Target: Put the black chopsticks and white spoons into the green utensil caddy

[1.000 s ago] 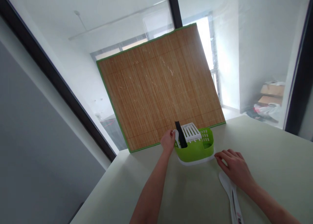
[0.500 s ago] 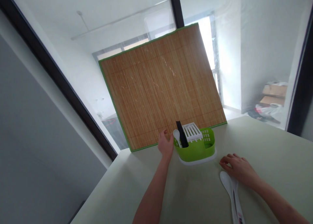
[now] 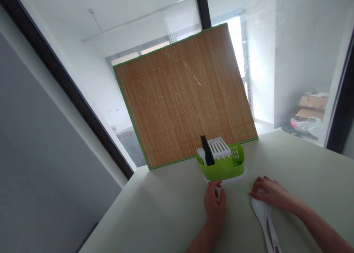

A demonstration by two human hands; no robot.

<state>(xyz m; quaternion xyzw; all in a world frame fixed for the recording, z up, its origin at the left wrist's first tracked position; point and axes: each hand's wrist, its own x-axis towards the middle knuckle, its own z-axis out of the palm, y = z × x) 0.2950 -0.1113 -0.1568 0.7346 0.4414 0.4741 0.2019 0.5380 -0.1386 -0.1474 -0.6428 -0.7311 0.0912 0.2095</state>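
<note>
Utensils [image 3: 260,210] lie right of the caddy [image 3: 224,173], a mat [image 3: 182,98] behind.

You cannot read any text, label, brand, number or sign here. The one marking you can make out is a small red and dark print [image 3: 276,248], low on the slim handle of the right-hand one of two long, white, smooth-surfaced utensils [image 3: 272,227] lying side by side, close to the bottom edge of your view. It is too small and blurred for you to tell letters from a pattern. Beyond the glass, you see a crumpled, whitish plastic bag with a red patch [image 3: 306,125] beside stacked brown cardboard boxes [image 3: 312,108]; whether either carries print, you cannot tell.
</note>
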